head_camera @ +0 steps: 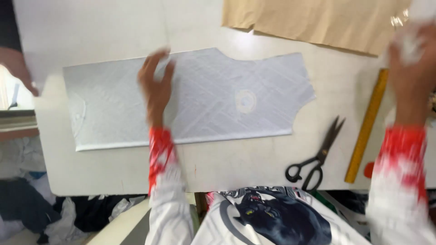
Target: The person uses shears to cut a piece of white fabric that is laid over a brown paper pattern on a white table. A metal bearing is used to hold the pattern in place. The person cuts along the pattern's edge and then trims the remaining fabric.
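One cut piece of pale grey quilted fabric point(190, 97) lies flat across the white counter point(254, 159), with one round chalk-like mark near its middle. The left hand point(156, 84) rests on the upper middle of this piece, fingers loosely spread and gripping nothing. The right hand point(411, 68) is raised at the far right, well apart from the grey piece; it is blurred, with something white at its fingers, and its grip cannot be told. One pair of black scissors point(318, 156) and one yellow ruler point(367, 124) lie side by side to the right of the fabric. One sheet of brown paper point(313, 20) lies at the top edge.
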